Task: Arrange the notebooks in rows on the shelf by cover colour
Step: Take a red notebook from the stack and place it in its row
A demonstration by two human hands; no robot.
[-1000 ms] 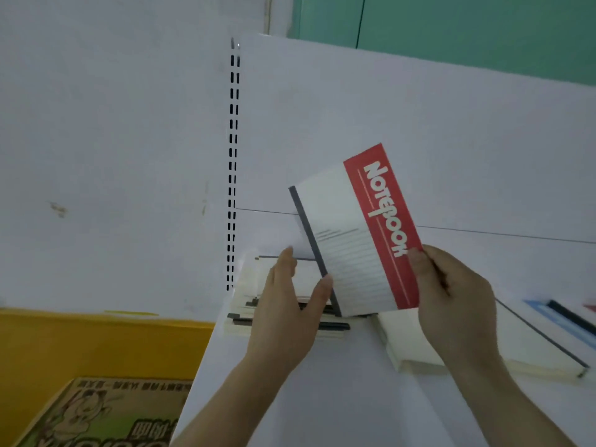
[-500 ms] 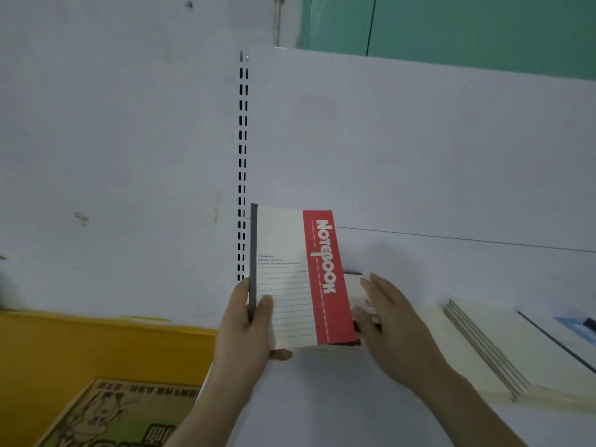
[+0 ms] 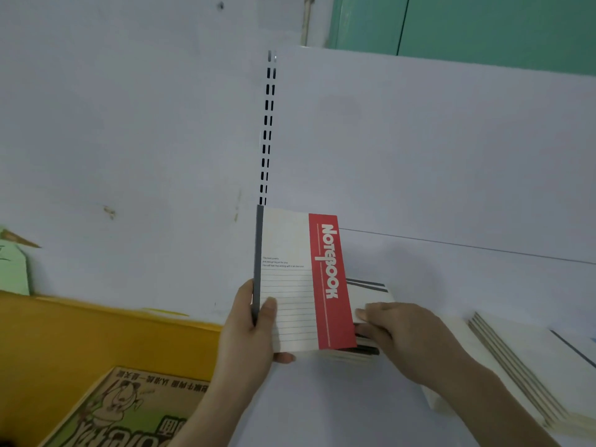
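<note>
White paperback notebook with red "NOTEBOOK" band and grey spine: upright, cover facing camera, at the white shelf's left end. Low stack of white notebooks with dark spines lies flat just behind it. Second flat stack of cream notebooks at near right, well apart.

Dim, even, bluish light with soft shadows, no glare, slight overall softness, and wide-angle bending at edges.

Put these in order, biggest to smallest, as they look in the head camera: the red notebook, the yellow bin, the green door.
1. Yellow bin
2. Green door; both are cut off at the picture's edge, so this order is unsure.
3. Red notebook, clearly smallest.
</note>
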